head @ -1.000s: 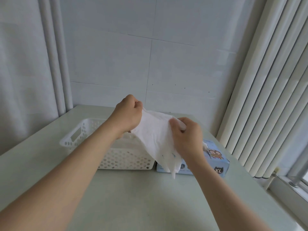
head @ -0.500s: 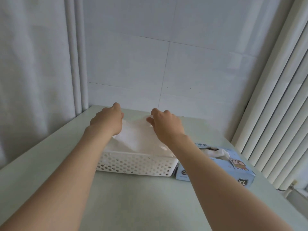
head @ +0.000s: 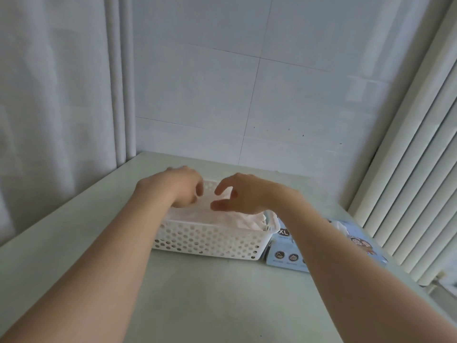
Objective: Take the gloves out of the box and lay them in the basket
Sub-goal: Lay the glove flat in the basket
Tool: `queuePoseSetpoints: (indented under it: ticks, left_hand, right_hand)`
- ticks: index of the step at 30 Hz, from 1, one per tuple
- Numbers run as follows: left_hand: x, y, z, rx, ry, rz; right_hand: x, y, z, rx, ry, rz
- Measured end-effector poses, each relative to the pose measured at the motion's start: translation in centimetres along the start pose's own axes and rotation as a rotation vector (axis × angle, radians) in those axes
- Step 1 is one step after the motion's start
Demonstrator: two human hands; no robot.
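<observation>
A white perforated basket (head: pixel 210 240) stands on the pale table, and a thin white glove (head: pixel 243 219) lies spread inside it. Both hands hover just above the basket. My left hand (head: pixel 181 185) is over its left part, fingers loosely curled and holding nothing. Over the middle is my right hand (head: pixel 238 194), fingers and thumb spread apart with nothing in them. The blue glove box (head: pixel 286 256), marked XL, lies right of the basket, partly hidden by my right forearm; a white glove (head: pixel 342 227) sticks out of its top.
The table (head: pixel 222 305) runs to a tiled wall at the back. A curtain (head: pixel 57 95) hangs on the left and vertical blinds (head: pixel 408 181) stand on the right, close to the box.
The hands carried the glove from above the box to the basket, lowered it in, and now have let go and lifted slightly. The camera has shifted left.
</observation>
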State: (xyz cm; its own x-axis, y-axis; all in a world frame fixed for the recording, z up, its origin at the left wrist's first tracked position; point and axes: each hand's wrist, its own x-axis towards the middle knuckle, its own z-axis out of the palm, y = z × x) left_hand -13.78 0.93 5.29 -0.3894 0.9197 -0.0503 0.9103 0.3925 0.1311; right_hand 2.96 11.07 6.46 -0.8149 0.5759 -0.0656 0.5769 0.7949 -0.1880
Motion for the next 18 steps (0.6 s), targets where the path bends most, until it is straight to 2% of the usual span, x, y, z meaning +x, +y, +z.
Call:
queuePoseSetpoints:
  ticks: [2,5,10,14,16,18]
  left_hand:
    - [-0.5,0.6,-0.1,-0.008,-0.165,0.022]
    - [-0.8,1.1,0.5,0.076,-0.238,-0.029]
    - [0.1,1.2,1.5,0.164,-0.252,-0.014]
    - [0.4,1.7,1.6,0.173,-0.259,-0.013]
    - [0.1,2.1,1.0,0.165,-0.241,-0.012]
    - [-0.3,2.7,0.4,0.184,-0.206,0.001]
  right_hand:
    - [-0.4,0.2,-0.2,-0.086,-0.146,0.064]
    - [0.4,0.3,1.0,-0.233,-0.225,0.106]
    - [1.6,-0.5,3.5,-0.271,-0.196,0.110]
    - [1.1,-0.2,2.9,-0.216,-0.225,0.107]
    - [0.3,0.1,2.3,-0.150,-0.172,0.120]
    - [-0.9,0.7,1.9,-0.072,-0.049,0.125]
